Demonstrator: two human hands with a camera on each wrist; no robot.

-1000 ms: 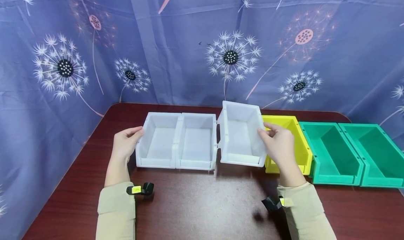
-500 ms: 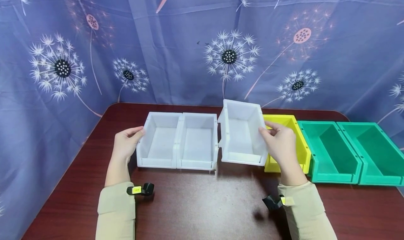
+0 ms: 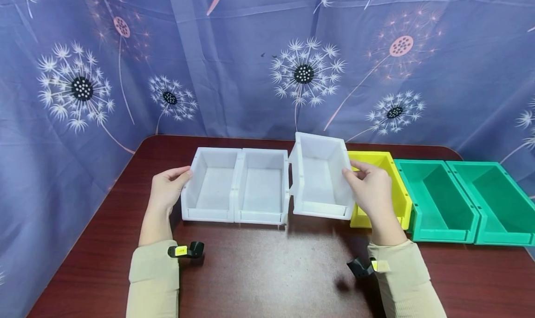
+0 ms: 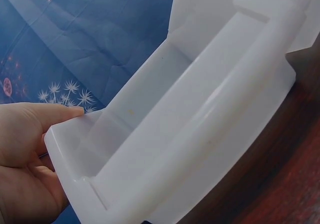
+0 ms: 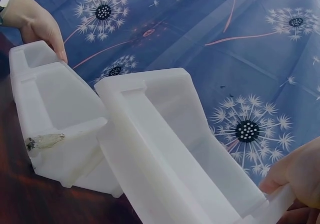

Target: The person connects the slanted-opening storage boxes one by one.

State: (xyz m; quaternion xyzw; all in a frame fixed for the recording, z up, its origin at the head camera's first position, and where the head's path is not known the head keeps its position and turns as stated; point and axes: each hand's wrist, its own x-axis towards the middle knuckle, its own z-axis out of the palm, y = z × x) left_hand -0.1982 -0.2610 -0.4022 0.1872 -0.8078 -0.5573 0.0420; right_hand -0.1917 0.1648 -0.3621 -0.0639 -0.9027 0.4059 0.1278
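Two white plastic storage bins stand side by side on the table; my left hand pinches the outer side wall of the left bin, thumb at the rim. The middle bin adjoins it, and a dark, rough mark shows on its corner in the right wrist view. My right hand grips the right wall of a third white bin, raised and slightly tilted just right of the middle bin. In the right wrist view, this raised bin's left edge overlaps the middle bin's side; whether they touch I cannot tell.
A yellow bin stands behind my right hand, partly hidden by it and the raised white bin. Two green bins continue the row rightward. The dark red-brown table meets a blue dandelion-print curtain at its back edge.
Over the last second the raised white bin in my right hand shifts very slightly right relative to the yellow bin. My left hand keeps its hold.
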